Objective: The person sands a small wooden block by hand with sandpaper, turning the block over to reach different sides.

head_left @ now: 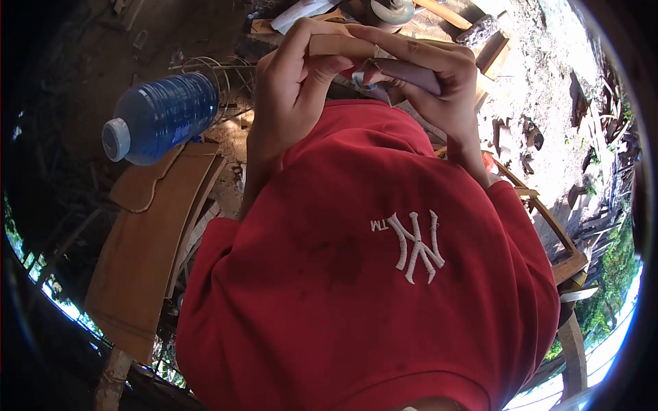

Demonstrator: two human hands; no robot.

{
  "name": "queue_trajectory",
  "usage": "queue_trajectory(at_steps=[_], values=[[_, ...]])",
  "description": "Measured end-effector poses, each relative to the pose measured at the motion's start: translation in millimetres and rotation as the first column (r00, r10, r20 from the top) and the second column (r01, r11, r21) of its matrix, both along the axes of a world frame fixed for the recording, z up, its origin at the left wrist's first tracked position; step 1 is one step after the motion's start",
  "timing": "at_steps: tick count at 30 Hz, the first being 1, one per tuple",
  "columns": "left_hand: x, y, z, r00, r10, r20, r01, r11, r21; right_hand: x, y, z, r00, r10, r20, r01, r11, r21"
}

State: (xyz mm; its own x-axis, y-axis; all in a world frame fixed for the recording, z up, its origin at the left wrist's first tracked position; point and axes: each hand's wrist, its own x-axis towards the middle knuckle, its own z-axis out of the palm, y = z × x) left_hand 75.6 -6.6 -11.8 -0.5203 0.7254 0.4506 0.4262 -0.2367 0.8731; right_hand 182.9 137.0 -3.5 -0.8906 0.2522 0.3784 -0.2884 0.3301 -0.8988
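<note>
Both my hands are raised close together in front of my red shirt. Between them is a small light-brown piece of wood (343,46), gripped by the curled fingers and thumb of my left hand (291,85). My right hand (445,85) is closed around a folded grey-brown sheet (411,74) that looks like sandpaper, and its fingers reach across to the wood. Near the right thumb shows a small blue-and-white bit (360,79), too small to name. The fingers partly hide both the wood and the sheet.
A large blue water bottle (168,116) with a white cap lies to the left, beside a wire ring stand. Below it are curved brown boards (147,253). A round metal machine part (392,12) and wooden pieces lie ahead. A wooden frame (548,222) stands at right.
</note>
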Motion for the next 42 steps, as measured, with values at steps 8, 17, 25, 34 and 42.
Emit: queue_trajectory(at_steps=[8, 17, 25, 34, 42], values=[[6.6, 1.0, 5.6, 0.998, 0.004, -0.064, -0.008, 0.997, -0.071, 4.0, -12.2, 3.6, 0.967, 0.032, 0.252, 0.131, 0.788, -0.601], [16.2, 2.9, 7.4, 0.997, 0.073, 0.024, -0.070, 0.992, -0.107, 6.8, -23.1, 6.1, 0.986, -0.123, 0.109, 0.161, 0.850, -0.502], [15.2, 3.9, -7.0, 0.998, 0.010, -0.060, -0.014, 0.998, -0.068, 6.0, -8.6, 7.1, 0.990, 0.105, -0.096, -0.106, 0.994, -0.007], [16.3, 1.3, -11.9, 0.995, 0.003, 0.098, -0.002, 1.000, -0.005, 1.1, -29.5, 0.1, 1.000, -0.023, -0.005, 0.017, 0.842, -0.539], [19.3, 4.5, -1.4, 0.997, 0.018, -0.070, -0.017, 1.000, 0.009, 13.0, -24.5, -2.5, 0.997, 0.056, 0.047, -0.022, 0.849, -0.529]])
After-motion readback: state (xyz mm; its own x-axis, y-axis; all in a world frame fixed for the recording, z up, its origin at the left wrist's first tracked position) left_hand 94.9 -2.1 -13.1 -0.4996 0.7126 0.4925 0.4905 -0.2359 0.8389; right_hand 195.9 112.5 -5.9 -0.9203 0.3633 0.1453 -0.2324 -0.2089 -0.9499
